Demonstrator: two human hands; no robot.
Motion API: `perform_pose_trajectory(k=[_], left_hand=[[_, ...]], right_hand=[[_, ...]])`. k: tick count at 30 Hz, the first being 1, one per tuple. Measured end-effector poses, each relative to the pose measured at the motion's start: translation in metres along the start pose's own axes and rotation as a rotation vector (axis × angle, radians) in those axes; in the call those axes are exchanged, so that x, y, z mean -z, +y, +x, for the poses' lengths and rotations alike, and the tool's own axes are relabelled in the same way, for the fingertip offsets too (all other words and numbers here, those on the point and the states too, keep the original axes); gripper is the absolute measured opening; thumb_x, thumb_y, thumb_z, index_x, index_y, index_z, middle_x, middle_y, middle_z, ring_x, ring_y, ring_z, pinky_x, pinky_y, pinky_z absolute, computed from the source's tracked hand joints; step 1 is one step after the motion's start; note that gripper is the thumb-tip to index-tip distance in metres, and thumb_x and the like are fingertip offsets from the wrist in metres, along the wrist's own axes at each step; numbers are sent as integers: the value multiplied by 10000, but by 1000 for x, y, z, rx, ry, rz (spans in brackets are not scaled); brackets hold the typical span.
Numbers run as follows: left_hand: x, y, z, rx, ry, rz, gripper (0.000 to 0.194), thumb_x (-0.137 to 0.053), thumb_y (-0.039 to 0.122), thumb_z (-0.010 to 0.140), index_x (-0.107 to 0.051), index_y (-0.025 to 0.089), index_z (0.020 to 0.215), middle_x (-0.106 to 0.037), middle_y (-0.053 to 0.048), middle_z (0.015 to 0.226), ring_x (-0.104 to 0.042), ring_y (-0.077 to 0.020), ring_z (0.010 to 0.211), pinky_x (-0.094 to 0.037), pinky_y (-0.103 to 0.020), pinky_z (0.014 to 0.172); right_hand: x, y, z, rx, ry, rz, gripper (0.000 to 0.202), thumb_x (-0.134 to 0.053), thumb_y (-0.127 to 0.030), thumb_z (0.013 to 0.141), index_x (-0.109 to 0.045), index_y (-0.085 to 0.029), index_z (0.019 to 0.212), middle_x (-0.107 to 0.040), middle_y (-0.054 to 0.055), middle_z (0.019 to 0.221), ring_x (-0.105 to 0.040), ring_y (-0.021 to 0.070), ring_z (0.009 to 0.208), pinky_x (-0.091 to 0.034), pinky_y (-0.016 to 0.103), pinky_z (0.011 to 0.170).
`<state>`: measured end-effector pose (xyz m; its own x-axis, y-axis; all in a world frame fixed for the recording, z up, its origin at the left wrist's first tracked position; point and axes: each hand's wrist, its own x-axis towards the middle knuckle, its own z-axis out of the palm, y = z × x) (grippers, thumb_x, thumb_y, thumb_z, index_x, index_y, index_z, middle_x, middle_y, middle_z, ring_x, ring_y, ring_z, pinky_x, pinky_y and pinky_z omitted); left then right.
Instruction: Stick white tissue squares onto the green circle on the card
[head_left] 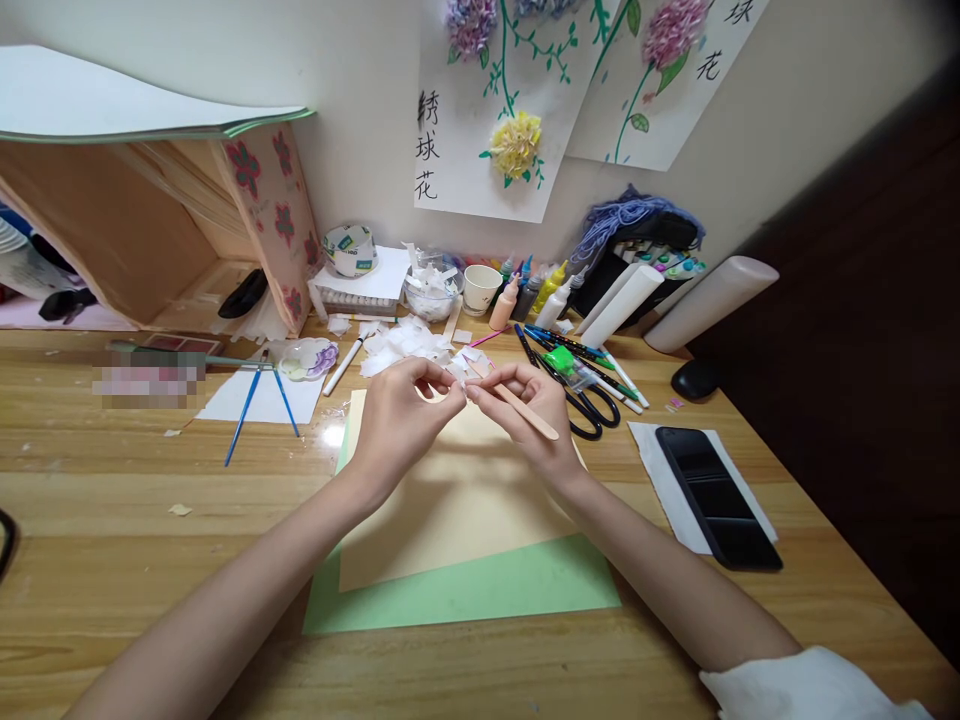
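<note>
My left hand (401, 415) and my right hand (538, 415) meet fingertip to fingertip over the sheets. Between the pinched fingers is a tiny white piece (462, 386), probably paper, mostly hidden by the fingertips. A flat wooden craft stick (529, 412) lies across my right hand, held in its fingers, its rounded end pointing back toward me. Beneath both hands a cream sheet of paper (420, 540) rests on a green sheet (555, 590). Just beyond the fingers is a heap of white paper scraps (401, 345).
Behind the scraps stand a bowl of paper bits (433, 290), a paper cup (481, 290) and paint bottles (553, 303). Black-handled scissors (592, 415) and pens lie right of my hands. Farther right is a phone (716, 495); paintbrushes (244, 415) lie left, beside a cardboard box (266, 220).
</note>
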<state>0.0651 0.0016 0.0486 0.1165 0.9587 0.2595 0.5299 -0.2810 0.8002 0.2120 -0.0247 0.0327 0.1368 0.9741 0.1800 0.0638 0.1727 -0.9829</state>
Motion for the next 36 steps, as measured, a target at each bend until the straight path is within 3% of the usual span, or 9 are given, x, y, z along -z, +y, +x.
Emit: perform_pose_trajectory(k=[8,13,27,36], left_hand=[[0,1,-1,-22,-5,-13,168,-622,340,694,-670,180,675,-643,-11,644,-519,-123,592,-388,-238,566],[-1,5,-2,-33,-22,-47,172,-622,348,711,-677,187,689,-661,-11,670,-524,-123,597,-405,-246,587],[-2,8,-5,-22,-60,-91,157,-615,328,694,-671,186,662,-647,-4,642,-510,-115,577,-408,-241,573],[0,4,1,66,-85,-137,120,-606,270,655,-665,166,650,-637,-3,623,-516,-114,577,-393,-238,557]], right_hand=[[-1,1,0,12,33,-13,267,-745,-376,664,-559,-197,731,-674,5,697,-642,161,670,-489,259,597],[0,0,0,40,116,-66,224,-719,-334,690,-543,-197,706,-596,-24,614,-578,128,581,-455,239,541],[-5,0,-9,196,144,-129,162,-696,-278,724,-548,-211,720,-590,-13,689,-604,141,650,-509,266,628],[0,-3,2,57,184,-71,248,-747,-323,657,-538,-194,699,-624,-5,678,-629,154,657,-498,267,619]])
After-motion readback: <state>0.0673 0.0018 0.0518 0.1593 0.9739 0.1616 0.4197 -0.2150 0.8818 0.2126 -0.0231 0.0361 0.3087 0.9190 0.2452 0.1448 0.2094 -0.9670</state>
